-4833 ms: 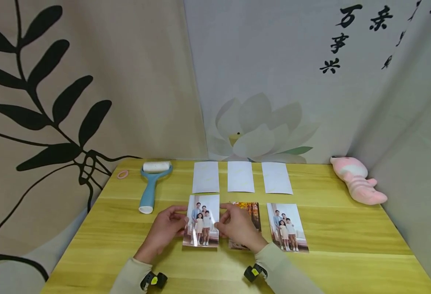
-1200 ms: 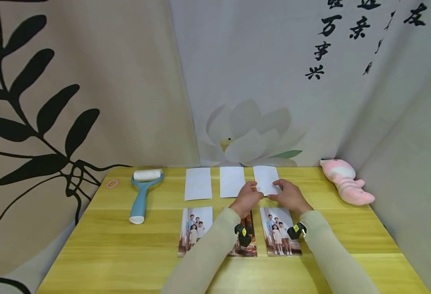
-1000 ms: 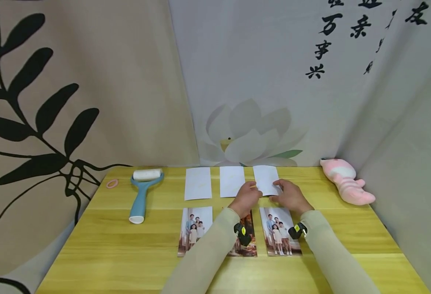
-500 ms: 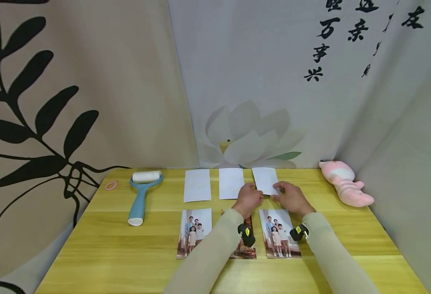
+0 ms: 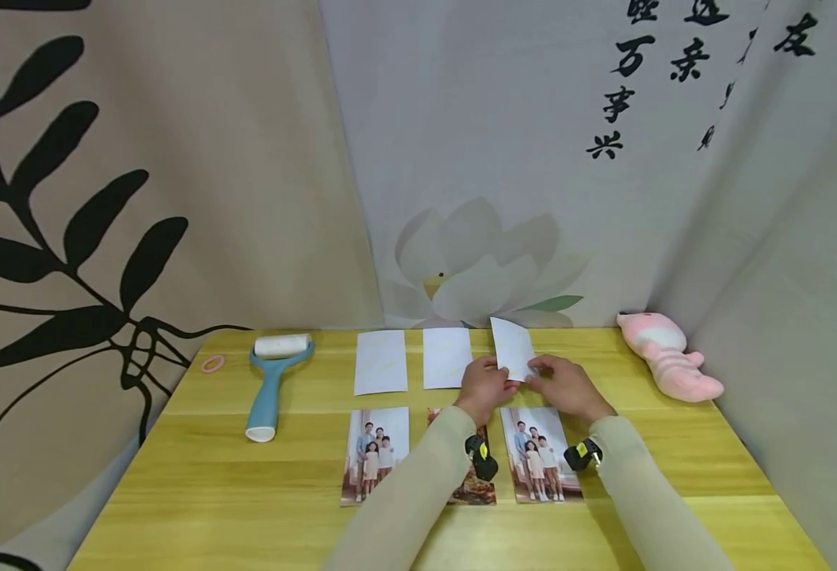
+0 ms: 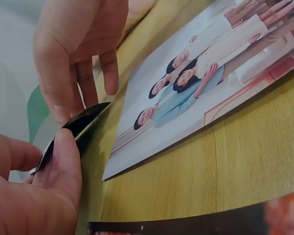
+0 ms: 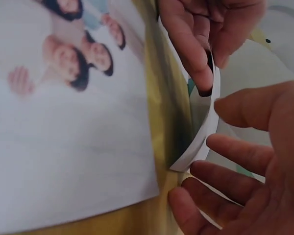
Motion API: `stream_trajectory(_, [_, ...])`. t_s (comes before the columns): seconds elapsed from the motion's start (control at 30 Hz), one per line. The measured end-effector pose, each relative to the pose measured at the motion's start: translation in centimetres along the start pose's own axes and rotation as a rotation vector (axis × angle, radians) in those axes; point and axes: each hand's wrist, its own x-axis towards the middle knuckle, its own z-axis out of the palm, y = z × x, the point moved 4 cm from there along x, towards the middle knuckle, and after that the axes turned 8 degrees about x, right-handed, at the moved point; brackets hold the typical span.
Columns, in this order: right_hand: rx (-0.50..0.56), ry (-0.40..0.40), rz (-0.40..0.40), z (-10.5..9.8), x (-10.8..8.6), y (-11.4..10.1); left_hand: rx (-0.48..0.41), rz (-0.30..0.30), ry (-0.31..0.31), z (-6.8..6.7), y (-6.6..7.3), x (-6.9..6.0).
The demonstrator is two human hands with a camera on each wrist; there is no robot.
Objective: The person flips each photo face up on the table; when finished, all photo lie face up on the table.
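A white-backed photo print (image 5: 513, 347) stands tilted up off the table, its lower edge toward me; the wrist views show it bowed, with a dark face underneath. My left hand (image 5: 485, 390) pinches its lower left corner between thumb and finger, clearest in the left wrist view. At the lower right corner, my right hand (image 5: 568, 388) touches the print with extended, spread fingers (image 7: 230, 152). Just below the hands lies a family photo (image 5: 540, 456), face up. The left forearm partly covers an autumn-coloured photo (image 5: 475, 485); another family photo (image 5: 372, 456) lies left of it.
Two more white-backed prints (image 5: 380, 362) lie in the back row, to the left. A blue-handled sticky roller (image 5: 269, 396) and a pink ring (image 5: 213, 364) sit at the table's left. At the far right is a pink plush toy (image 5: 668, 357). Curtains hang behind the wooden table (image 5: 233, 507).
The hands left the lower left family photo and moved to the rightmost white-backed print. Over the last second its far edge has risen off the table and the sheet has tilted.
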Motion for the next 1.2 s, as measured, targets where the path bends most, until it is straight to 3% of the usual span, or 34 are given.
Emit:
stream_trajectory(0.23, [0.077,0.029,-0.016,-0.5,-0.1,-0.7,-0.033,0.028,-0.068,0.3,0.8,-0.5])
stream_trajectory(0.53, [0.231,0.031,0.031,-1.0,-0.9,-1.9,0.065,0.114,-0.147,0.3,2.3,-1.7])
stream_trajectory(0.87, [0.547,0.019,0.036,-1.5,-2.4,-3.6,0.288,0.294,-0.198,0.8,4.3,-4.4])
stream_trajectory(1.07, [0.643,0.029,0.058,-1.9,-3.1,-4.5,0.448,0.381,-0.156,1.2,4.8,-5.4])
stream_trajectory(1.2, [0.653,0.019,0.045,-2.1,-3.4,-5.3,0.565,0.459,-0.113,1.4,5.0,-5.6])
